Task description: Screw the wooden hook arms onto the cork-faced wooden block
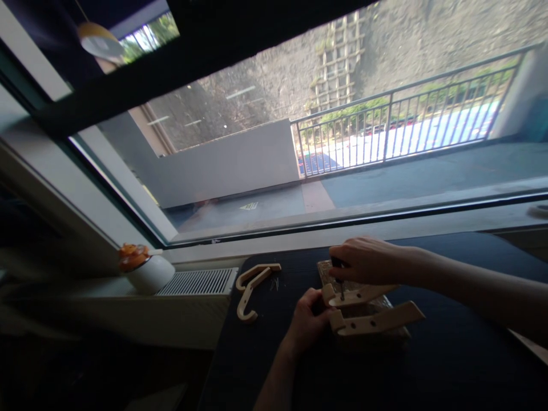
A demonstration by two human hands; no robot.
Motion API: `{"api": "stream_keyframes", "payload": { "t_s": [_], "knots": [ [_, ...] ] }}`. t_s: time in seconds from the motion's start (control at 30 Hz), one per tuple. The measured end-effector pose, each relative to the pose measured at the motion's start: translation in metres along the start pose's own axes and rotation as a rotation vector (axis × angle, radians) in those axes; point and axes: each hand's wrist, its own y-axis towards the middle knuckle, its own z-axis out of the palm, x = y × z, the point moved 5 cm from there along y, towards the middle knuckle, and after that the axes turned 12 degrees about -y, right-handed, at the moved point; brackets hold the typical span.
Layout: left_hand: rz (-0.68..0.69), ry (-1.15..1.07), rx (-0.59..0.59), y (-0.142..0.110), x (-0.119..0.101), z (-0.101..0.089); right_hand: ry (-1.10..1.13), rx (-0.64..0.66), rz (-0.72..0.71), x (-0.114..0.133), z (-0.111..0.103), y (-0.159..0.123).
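Note:
My right hand [369, 261] is closed round the dark handle of a screwdriver [341, 285], its thin shaft pointing straight down into a wooden hook [358, 294]. That hook lies on a wooden board [327, 271], with a second wooden hook [379, 321] beside it, nearer me. My left hand [309, 318] is curled against the left end of these hooks, gripping the curved end. Two more loose wooden hooks [252, 288] lie on the dark table to the left, with small screws [274, 282] next to them.
The dark table [449, 365] stands against a window sill below a large window. A white radiator grille [194, 281] and a white pot with an orange lid [143, 268] sit at the left. A light object edge [531, 347] shows at the right.

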Motion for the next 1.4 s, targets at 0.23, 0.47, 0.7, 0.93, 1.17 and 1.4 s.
{"api": "stream_keyframes", "payload": {
  "t_s": [0.23, 0.47, 0.7, 0.93, 1.17, 1.4],
  "knots": [
    [-0.007, 0.017, -0.006, -0.001, -0.004, 0.0, 0.046, 0.001, -0.098, 0.0, -0.009, -0.007],
    [-0.013, 0.017, 0.002, 0.001, -0.002, -0.001, 0.043, 0.016, -0.025, -0.001, -0.002, -0.003],
    [-0.054, -0.107, 0.094, 0.001, -0.022, -0.01, 0.059, -0.015, -0.036, 0.007, -0.001, -0.003],
    [-0.198, 0.185, 0.085, 0.02, -0.042, 0.008, 0.037, -0.022, -0.089, 0.013, -0.008, -0.004],
    [-0.221, 0.316, 0.212, 0.039, -0.037, 0.02, 0.108, -0.014, -0.12, 0.015, -0.003, -0.004],
    [-0.268, 0.404, 0.204, 0.042, -0.032, 0.018, 0.098, 0.086, -0.205, 0.022, -0.009, -0.015]
  ]
}}
